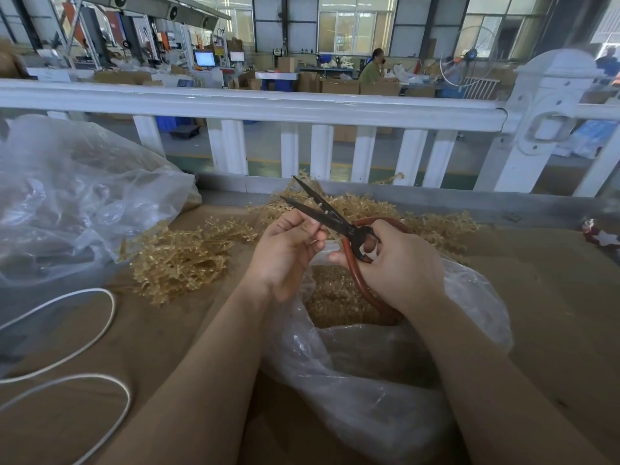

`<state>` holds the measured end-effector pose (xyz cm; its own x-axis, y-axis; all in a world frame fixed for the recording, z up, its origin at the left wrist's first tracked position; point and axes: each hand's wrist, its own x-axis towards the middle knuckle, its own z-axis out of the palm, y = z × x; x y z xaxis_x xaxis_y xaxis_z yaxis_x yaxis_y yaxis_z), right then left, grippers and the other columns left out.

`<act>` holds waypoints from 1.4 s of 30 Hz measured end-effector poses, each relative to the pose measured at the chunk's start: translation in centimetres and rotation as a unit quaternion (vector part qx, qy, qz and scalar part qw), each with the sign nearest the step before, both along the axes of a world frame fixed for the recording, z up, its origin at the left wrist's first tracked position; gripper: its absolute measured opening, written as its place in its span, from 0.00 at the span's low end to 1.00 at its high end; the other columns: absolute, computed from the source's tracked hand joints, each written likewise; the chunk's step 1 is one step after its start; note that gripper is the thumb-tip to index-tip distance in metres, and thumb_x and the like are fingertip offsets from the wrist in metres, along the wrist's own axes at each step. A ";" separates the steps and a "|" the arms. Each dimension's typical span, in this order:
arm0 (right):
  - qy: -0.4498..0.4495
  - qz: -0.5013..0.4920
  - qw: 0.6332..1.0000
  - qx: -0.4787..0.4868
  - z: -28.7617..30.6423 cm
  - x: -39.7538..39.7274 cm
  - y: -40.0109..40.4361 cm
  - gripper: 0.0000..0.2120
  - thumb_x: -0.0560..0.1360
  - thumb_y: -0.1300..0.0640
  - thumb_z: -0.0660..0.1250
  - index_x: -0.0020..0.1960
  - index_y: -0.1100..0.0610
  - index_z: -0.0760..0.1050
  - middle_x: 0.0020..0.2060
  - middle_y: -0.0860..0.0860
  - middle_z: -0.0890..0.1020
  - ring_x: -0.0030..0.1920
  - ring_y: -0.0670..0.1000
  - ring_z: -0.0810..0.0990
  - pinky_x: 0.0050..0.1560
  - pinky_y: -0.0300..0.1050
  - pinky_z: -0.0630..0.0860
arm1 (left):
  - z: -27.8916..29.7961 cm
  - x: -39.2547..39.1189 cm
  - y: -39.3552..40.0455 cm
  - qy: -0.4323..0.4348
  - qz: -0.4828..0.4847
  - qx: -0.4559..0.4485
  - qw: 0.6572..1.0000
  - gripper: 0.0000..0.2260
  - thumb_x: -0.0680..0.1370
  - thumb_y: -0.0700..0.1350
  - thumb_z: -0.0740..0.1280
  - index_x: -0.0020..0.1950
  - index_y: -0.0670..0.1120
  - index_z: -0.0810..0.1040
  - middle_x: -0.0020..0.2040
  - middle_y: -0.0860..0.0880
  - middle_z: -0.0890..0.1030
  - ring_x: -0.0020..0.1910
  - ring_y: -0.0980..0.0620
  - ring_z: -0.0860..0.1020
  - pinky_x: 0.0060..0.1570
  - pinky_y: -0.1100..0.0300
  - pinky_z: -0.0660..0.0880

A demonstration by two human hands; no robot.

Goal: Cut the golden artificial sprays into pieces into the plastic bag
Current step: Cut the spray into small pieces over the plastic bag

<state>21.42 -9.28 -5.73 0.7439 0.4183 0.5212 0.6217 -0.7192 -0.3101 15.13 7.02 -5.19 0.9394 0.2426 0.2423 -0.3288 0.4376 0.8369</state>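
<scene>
Right hand [399,263] holds scissors [322,209], open blades pointing up-left.

Lower loop of the red-brown handle of the dark scissors [339,223] hidden behind the right hand [396,266]. In the left hand [285,253], fingertips curled round something too small to make out. Big crumpled clear plastic bag [67,203] cut off by the left edge, contents blurred. White cord loops [100,327] running out past the same edge. Small red-and-white object [600,236] cropped at the right edge, unidentifiable.
</scene>
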 end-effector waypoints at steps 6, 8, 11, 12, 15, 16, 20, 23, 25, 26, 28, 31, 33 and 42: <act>-0.002 -0.002 1.000 0.001 -0.1 -0.1 0.0 0.40 0.62 0.13 0.48 0.49 0.45 0.74 0.33 0.36 0.73 0.31 0.37 0.70 0.30 0.35 0.67 | 0.0 -0.1 -0.1 -0.004 -0.004 -0.008 1.000 0.09 0.80 0.33 0.61 0.45 0.42 0.79 0.34 0.50 0.78 0.35 0.56 0.74 0.39 0.65 0.74; -0.004 -0.006 1.000 0.004 -0.1 -0.1 0.0 0.41 0.61 0.14 0.48 0.50 0.46 0.75 0.33 0.37 0.74 0.30 0.36 0.68 0.30 0.33 0.65 | 0.0 -0.1 -0.2 -0.003 -0.005 -0.011 1.000 0.06 0.78 0.35 0.63 0.45 0.42 0.78 0.35 0.49 0.78 0.35 0.56 0.74 0.39 0.66 0.74; -0.006 -0.009 1.000 0.005 -0.2 -0.1 0.0 0.43 0.62 0.14 0.48 0.51 0.47 0.77 0.35 0.40 0.78 0.30 0.36 0.68 0.31 0.31 0.64 | 0.1 -0.1 -0.1 -0.003 -0.008 -0.008 1.000 0.02 0.75 0.38 0.65 0.45 0.42 0.78 0.36 0.49 0.77 0.35 0.55 0.74 0.40 0.66 0.74; -0.008 -0.009 1.000 0.005 -0.2 -0.1 0.0 0.43 0.62 0.14 0.48 0.51 0.47 0.77 0.35 0.40 0.78 0.30 0.36 0.68 0.30 0.31 0.64 | 0.1 -0.1 0.0 -0.003 -0.007 -0.001 1.000 0.02 0.76 0.38 0.65 0.45 0.42 0.78 0.36 0.48 0.77 0.36 0.55 0.74 0.40 0.65 0.74; -0.013 -0.015 1.000 0.003 0.0 -0.1 -0.1 0.40 0.63 0.15 0.49 0.50 0.47 0.77 0.34 0.38 0.76 0.30 0.38 0.69 0.31 0.32 0.63 | 0.1 0.0 -0.1 -0.002 0.027 0.044 0.999 0.05 0.80 0.35 0.63 0.47 0.41 0.77 0.36 0.48 0.78 0.35 0.54 0.75 0.41 0.64 0.74; -0.011 -0.017 1.000 0.002 0.0 0.0 -0.2 0.40 0.63 0.15 0.50 0.50 0.47 0.77 0.35 0.37 0.75 0.31 0.39 0.69 0.31 0.32 0.63 | 0.1 0.0 -0.1 0.000 0.048 0.063 0.997 0.04 0.80 0.33 0.63 0.48 0.40 0.76 0.36 0.47 0.78 0.35 0.54 0.75 0.41 0.63 0.74; -0.008 -0.021 1.000 -0.003 0.0 -0.1 -0.2 0.41 0.61 0.15 0.47 0.49 0.46 0.76 0.34 0.36 0.73 0.30 0.39 0.68 0.31 0.32 0.64 | 0.3 0.0 -0.2 -0.006 0.112 0.119 0.987 0.06 0.79 0.30 0.63 0.53 0.37 0.76 0.36 0.47 0.79 0.34 0.53 0.76 0.38 0.62 0.73; -0.011 -0.028 1.000 -0.009 0.1 -0.1 -0.2 0.39 0.61 0.15 0.48 0.47 0.46 0.74 0.31 0.35 0.69 0.28 0.36 0.66 0.29 0.33 0.62 | 0.4 -0.1 -0.1 -0.020 0.143 0.143 0.979 0.07 0.78 0.30 0.64 0.55 0.38 0.75 0.36 0.47 0.81 0.33 0.52 0.78 0.39 0.61 0.75; -0.012 -0.030 0.999 -0.011 0.1 -0.1 -0.3 0.38 0.62 0.16 0.49 0.47 0.47 0.75 0.31 0.35 0.70 0.28 0.36 0.66 0.29 0.33 0.61 | 0.3 -0.2 -0.1 -0.031 0.156 0.158 0.974 0.07 0.78 0.30 0.65 0.54 0.39 0.75 0.37 0.46 0.82 0.34 0.52 0.79 0.40 0.61 0.77; -0.013 -0.030 0.999 -0.011 0.1 -0.1 -0.3 0.38 0.62 0.16 0.50 0.47 0.47 0.76 0.31 0.35 0.71 0.28 0.36 0.65 0.29 0.32 0.61 | 0.3 -0.2 -0.1 -0.034 0.164 0.169 0.971 0.07 0.79 0.31 0.64 0.54 0.40 0.76 0.37 0.46 0.82 0.34 0.51 0.80 0.40 0.60 0.77; -0.011 -0.031 0.999 -0.008 0.0 0.0 -0.4 0.39 0.63 0.16 0.50 0.48 0.47 0.77 0.32 0.34 0.70 0.28 0.35 0.64 0.29 0.31 0.61 | 0.2 -0.1 0.1 -0.037 0.184 0.191 0.963 0.06 0.81 0.33 0.62 0.52 0.41 0.78 0.36 0.45 0.82 0.34 0.50 0.80 0.41 0.60 0.78; -0.004 -0.030 1.000 -0.001 0.1 0.0 -0.4 0.39 0.62 0.15 0.49 0.49 0.46 0.76 0.31 0.32 0.68 0.29 0.34 0.64 0.30 0.31 0.61 | -0.1 -0.1 0.3 -0.043 0.201 0.213 0.955 0.06 0.82 0.36 0.62 0.51 0.40 0.79 0.37 0.45 0.82 0.35 0.49 0.80 0.40 0.59 0.78; -0.005 -0.029 1.000 -0.006 0.1 0.0 -0.4 0.40 0.61 0.15 0.48 0.49 0.45 0.76 0.32 0.33 0.68 0.29 0.34 0.63 0.30 0.32 0.61 | -0.2 0.0 0.4 -0.040 0.210 0.210 0.954 0.06 0.82 0.37 0.62 0.50 0.41 0.79 0.36 0.47 0.82 0.34 0.51 0.80 0.39 0.61 0.77; -0.022 -0.029 0.999 -0.009 0.1 -0.1 -0.5 0.38 0.63 0.15 0.49 0.50 0.44 0.76 0.36 0.35 0.74 0.29 0.34 0.63 0.28 0.33 0.59 | 0.0 0.2 -0.1 -0.039 0.210 0.162 0.963 0.08 0.82 0.37 0.63 0.48 0.45 0.81 0.36 0.50 0.83 0.35 0.57 0.79 0.40 0.66 0.76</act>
